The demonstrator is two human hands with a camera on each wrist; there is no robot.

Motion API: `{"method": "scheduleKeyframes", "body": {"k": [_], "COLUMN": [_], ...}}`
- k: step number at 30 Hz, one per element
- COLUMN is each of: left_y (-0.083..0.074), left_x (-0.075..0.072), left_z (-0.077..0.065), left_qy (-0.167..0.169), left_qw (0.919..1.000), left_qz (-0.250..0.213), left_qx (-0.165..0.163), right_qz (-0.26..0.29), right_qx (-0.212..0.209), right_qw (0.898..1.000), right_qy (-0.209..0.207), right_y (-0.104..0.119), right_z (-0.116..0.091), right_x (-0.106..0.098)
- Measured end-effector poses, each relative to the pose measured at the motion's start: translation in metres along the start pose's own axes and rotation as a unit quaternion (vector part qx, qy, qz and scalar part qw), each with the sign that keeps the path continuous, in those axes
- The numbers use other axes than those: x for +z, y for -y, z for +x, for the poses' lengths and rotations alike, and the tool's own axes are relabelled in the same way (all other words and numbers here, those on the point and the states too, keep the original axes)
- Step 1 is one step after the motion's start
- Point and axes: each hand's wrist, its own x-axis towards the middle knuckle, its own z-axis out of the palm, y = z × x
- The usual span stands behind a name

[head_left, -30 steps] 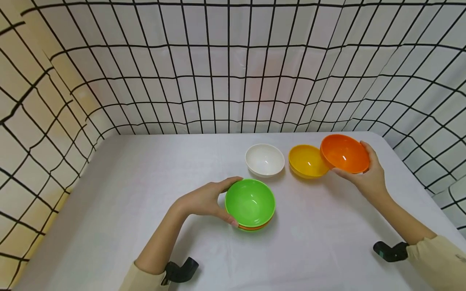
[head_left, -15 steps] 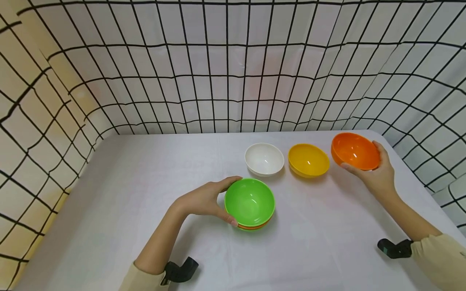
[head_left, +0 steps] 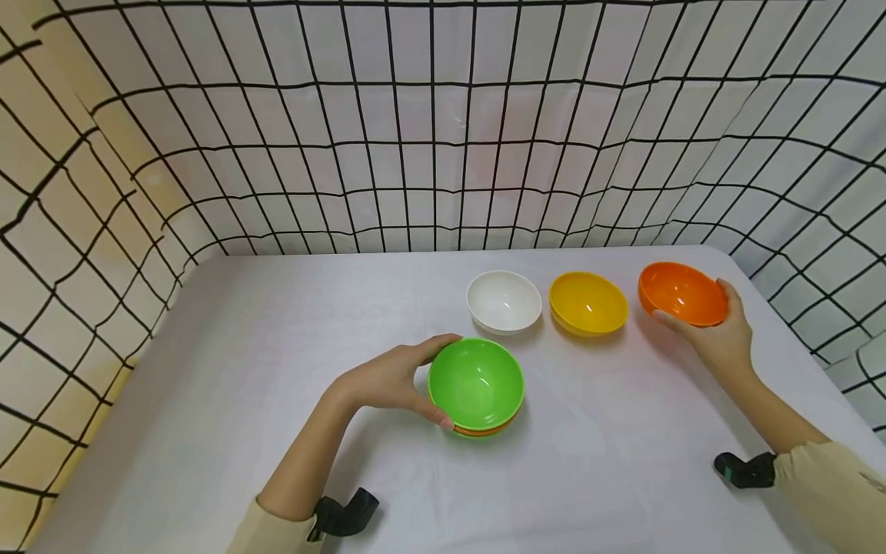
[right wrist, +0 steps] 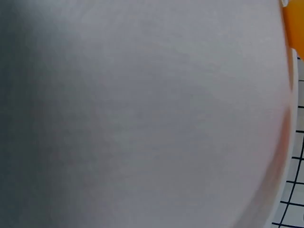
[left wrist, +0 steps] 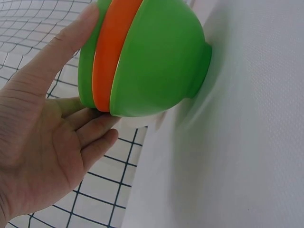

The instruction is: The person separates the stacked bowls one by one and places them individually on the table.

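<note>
Left hand [head_left: 393,378]: fingers clamped on green-orange-green bowl stack [head_left: 476,388]
Right hand [head_left: 723,331]: likewise on orange bowl [head_left: 678,294] near worktop's [head_left: 332,315] far-right corner
Also unstacked: white bowl [head_left: 504,304], yellow bowl [head_left: 588,305]

Stacked green and orange bowls [head_left: 475,385]: no lettering that we can read.
White bowl [head_left: 504,302], yellow bowl [head_left: 588,304], orange bowl [head_left: 681,294]: nothing legible to us on any.
Black right-wrist device [head_left: 751,470]: a small greenish patch (too tiny for us to call a label).
Right sleeve [head_left: 824,492]: a small greyish mark that we cannot make out.
</note>
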Motion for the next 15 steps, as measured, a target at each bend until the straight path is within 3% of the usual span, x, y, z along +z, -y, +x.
{"method": "scheduleKeyframes", "body": {"k": [5, 15], "left_y": [0.0, 0.0], "left_x": [0.0, 0.0], "left_z": [0.001, 0.001], "left_qy": [0.002, 0.003], "left_qw": [1.0, 1.0], "left_qz": [0.0, -0.009], "left_qx": [0.001, 0.001], "right_qz": [-0.004, -0.012], "right_qx": [0.013, 0.022], "right_qw": [1.0, 0.999], "right_qy": [0.012, 0.019], "right_y": [0.019, 0.013], "right_z": [-0.013, -0.013], "right_x": [-0.003, -0.003]}}
